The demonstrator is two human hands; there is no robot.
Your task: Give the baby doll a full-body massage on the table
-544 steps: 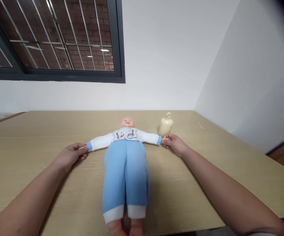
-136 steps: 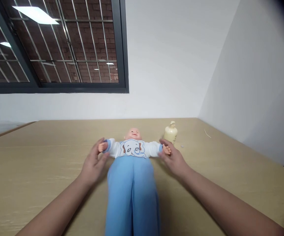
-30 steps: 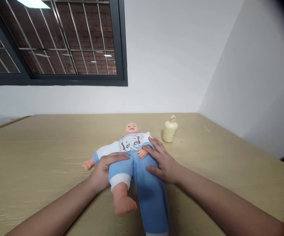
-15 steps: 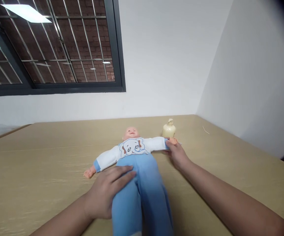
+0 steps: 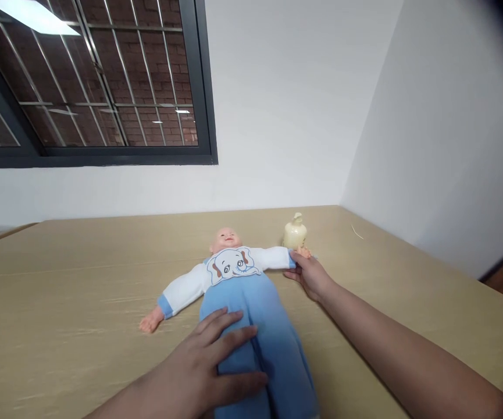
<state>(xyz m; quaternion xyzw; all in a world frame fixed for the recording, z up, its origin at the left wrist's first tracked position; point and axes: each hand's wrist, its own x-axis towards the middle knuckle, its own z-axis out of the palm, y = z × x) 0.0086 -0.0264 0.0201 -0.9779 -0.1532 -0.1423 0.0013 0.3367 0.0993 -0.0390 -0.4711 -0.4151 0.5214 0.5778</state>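
A baby doll lies on its back on the table, head toward the wall and arms stretched out sideways. It wears a white top with an elephant picture and blue trousers. My left hand rests over the trouser leg on the left, fingers spread. At the doll's cuff and small hand on the right, my right hand is closed, thumb on top. Just behind that cuff stands a cream pump bottle. The doll's feet are out of view below.
The wooden table reaches back to a white wall and a side wall on the right. A thin pale strip lies at the back right. Above the table's left side is a barred window.
My left hand has moved down and right across the trousers, its fingers now wider apart. My right hand keeps hold of the doll's cuff. The view has shifted slightly.
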